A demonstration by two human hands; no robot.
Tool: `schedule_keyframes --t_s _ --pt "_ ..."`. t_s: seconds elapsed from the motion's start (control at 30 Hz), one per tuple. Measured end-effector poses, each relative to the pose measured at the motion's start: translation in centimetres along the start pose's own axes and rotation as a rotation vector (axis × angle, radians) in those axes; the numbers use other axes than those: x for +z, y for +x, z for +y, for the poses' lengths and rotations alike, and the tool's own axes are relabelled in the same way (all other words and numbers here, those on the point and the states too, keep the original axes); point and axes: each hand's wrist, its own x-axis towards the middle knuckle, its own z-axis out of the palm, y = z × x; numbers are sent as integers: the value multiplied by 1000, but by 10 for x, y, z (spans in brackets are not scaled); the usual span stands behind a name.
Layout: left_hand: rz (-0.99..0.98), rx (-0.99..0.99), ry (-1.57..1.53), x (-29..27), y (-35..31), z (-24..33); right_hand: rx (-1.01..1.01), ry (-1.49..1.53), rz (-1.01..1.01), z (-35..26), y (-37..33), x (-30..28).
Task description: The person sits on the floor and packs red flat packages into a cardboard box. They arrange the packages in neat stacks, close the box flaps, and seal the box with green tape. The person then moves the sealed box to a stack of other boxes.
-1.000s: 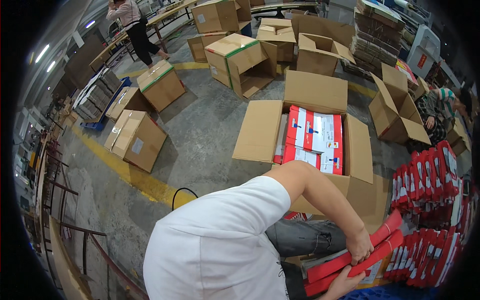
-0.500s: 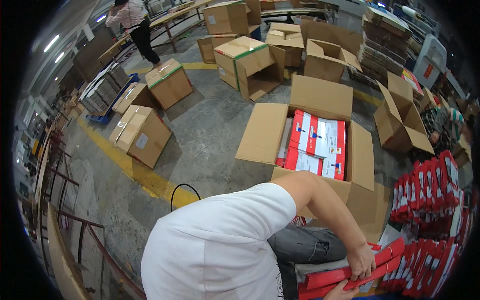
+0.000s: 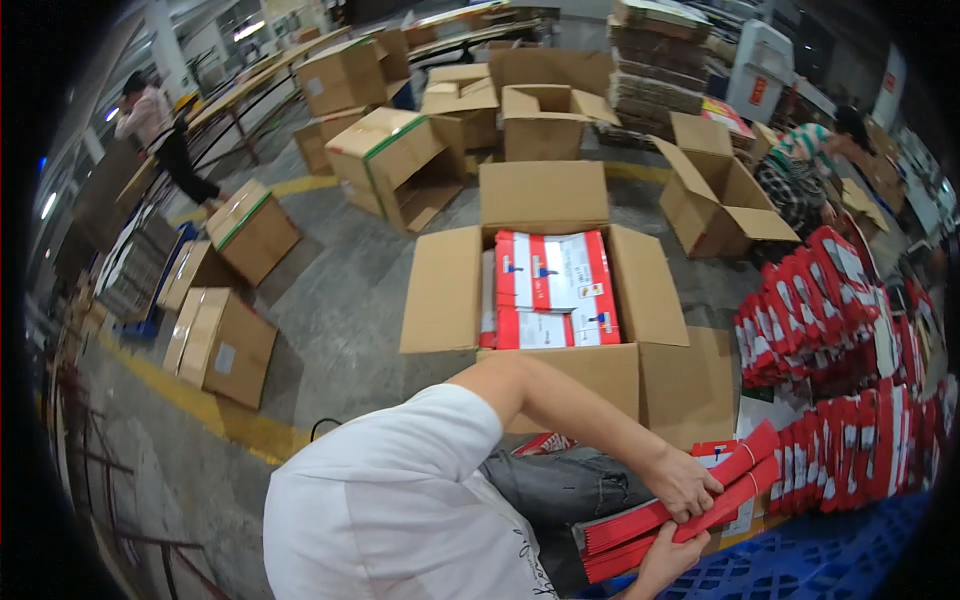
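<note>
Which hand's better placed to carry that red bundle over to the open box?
Probably the left hand: it grips the red bundle from on top, and its forearm lies next to the open box. The right hand only holds the bundle's lower edge from beneath.

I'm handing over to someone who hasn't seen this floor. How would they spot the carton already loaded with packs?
Start from the grey concrete floor scattered with brown cartons. The one wanted is the open carton straight ahead of the person's left hand and right hand, which grip a red bundle. Unlike the shut or empty neighbours, it shows red-and-white packs inside.
</note>
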Motion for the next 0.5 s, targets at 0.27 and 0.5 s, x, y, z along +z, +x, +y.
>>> schedule_keyframes --t_s 0.27,0.5 --pt "61 -69 -114 -1 -10 4 75 174 -74 0 -2 -1" --pt "-65 -529 -638 -43 -26 2 153 201 -27 -9 -2 -4"
